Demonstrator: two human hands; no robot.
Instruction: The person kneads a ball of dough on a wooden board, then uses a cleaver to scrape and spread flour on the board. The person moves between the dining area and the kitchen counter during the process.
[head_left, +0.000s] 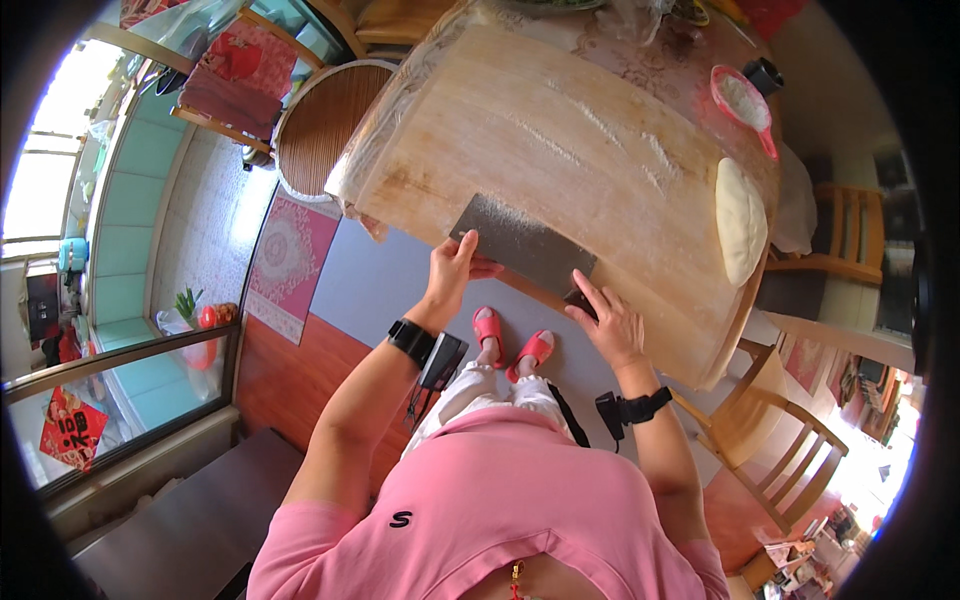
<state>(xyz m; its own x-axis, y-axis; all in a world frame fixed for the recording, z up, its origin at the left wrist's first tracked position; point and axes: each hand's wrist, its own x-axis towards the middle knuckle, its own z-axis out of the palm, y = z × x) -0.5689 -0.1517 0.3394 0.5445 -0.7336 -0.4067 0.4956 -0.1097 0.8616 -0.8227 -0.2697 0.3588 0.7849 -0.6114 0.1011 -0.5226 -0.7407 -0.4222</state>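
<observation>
A wide dark-bladed kitchen cleaver (529, 244), dusted with flour, lies between my hands at the near edge of a wooden dough board (480, 135). My left hand (452, 271) pinches the left end of the blade, thumb on top and fingers beneath. At the other end, my right hand (611, 319) holds the short dark handle, with its index finger stretched along the blade's corner. Streaks of white flour (551, 142) mark the board's far half. A long lump of pale dough (739, 221) rests at the board's right side.
Beyond the dough, a pink scoop of flour (742, 97) stands beside a small black cup (763, 76). A round slatted tray (330, 124) is left of the table. Wooden chairs (780, 439) stand at the right. A glazed partition (142, 397) is at the left.
</observation>
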